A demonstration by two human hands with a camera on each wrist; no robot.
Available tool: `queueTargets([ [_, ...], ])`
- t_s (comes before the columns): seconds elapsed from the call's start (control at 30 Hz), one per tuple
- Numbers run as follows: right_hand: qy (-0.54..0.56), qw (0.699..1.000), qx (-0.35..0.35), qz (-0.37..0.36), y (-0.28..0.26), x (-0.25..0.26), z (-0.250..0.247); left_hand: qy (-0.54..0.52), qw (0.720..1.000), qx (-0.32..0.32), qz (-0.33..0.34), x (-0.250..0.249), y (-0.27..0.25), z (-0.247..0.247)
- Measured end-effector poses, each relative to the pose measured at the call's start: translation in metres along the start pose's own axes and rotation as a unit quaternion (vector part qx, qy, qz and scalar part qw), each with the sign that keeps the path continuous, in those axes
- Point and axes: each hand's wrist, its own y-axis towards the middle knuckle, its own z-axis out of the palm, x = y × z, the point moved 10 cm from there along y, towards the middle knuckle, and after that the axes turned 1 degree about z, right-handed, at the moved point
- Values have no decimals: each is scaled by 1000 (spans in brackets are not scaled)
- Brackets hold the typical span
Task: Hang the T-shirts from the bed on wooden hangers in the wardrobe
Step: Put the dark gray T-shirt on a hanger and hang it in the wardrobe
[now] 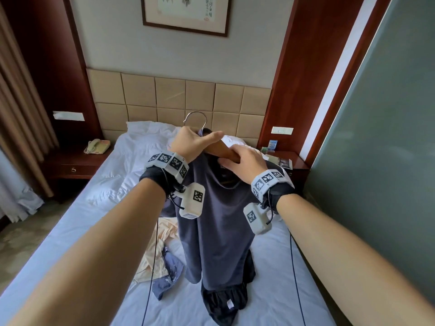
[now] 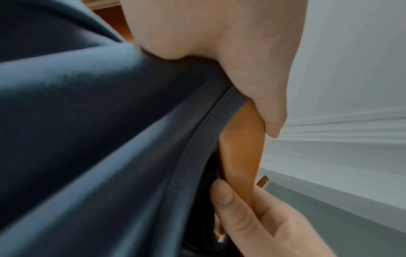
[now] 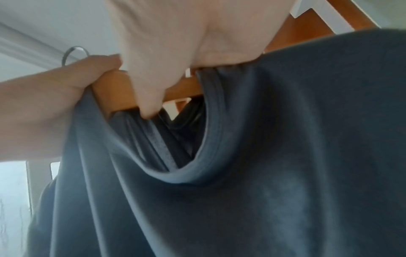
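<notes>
Nearest to you, on the bed between your forearms, lay a black garment, crumpled at the foot of the hanging shirt, and to its left a cream garment with a blue patterned one partly over it.

Above these you held a dark grey T-shirt up in the air, its hem reaching down to the black garment. The shirt hung from a wooden hanger whose metal hook stood upright above your hands.

Your left hand was clenched around the hanger near the hook, bunching the shirt's left shoulder against the wood, with the thumb stretched out along the top of the bar. Your right hand grasped the hanger's right arm, fingers curled over the wood and the thumb beneath, right at the open collar. The right wrist view showed the collar sagging in a loop below the bar, the wood bare between your two hands, and the shirt's right shoulder draped over the hanger's outer end.

Farther off lay white pillows against a tan padded headboard. A telephone sat on the left bedside table, and leaflets on the right one. A framed picture hung on the wall above.
</notes>
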Motion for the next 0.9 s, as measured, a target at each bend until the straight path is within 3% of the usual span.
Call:
queueTargets([
  [0.2,46,998,-44,23,-9,-8,3,54,997,43,27,-14,-24,5],
  [0.37,136,985,-83,68,-17,-19,-1,107,994,9,-5,12,-28,-15],
  [0.57,68,990,-79,93,-27,-5,7,120,992,0,-31,22,-43,-22],
  [0.9,119,962,-168,177,-51,-16,4,167,977,-82,-108,69,-72,-60],
])
